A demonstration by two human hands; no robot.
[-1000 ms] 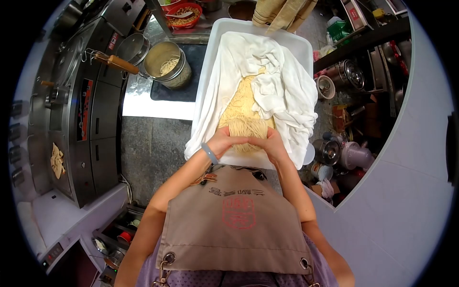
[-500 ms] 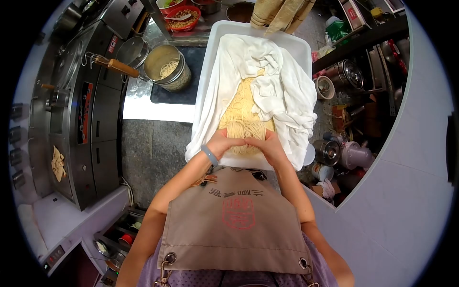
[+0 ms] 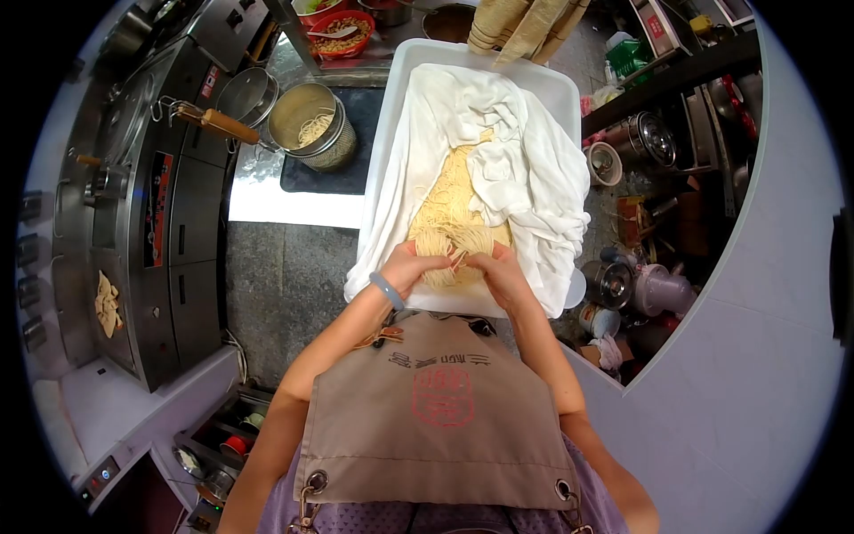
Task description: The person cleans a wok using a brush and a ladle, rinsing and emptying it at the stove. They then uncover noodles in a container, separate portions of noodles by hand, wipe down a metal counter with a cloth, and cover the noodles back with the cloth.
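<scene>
My left hand (image 3: 406,268) and my right hand (image 3: 504,276) are side by side above the near end of a white tub (image 3: 382,151). Each is closed on part of a bundle of pale noodles (image 3: 470,240), which is parted in the middle between the thumbs. Beneath and beyond the hands lies a heap of yellow noodles (image 3: 452,189) in the tub. White cloth (image 3: 525,169) surrounds the heap and hangs over the tub's right edge. A grey-blue band is on my left wrist.
Left of the tub, a strainer basket (image 3: 331,142) with some noodles in it stands on a black mat (image 3: 356,98). A red bowl (image 3: 342,34) is at the back. Shelves with pots (image 3: 654,138) are on the right, a steel cooker (image 3: 182,240) on the left.
The noodle bundle, held together before, has parted in the middle into two portions. My thumbs have moved slightly apart.
</scene>
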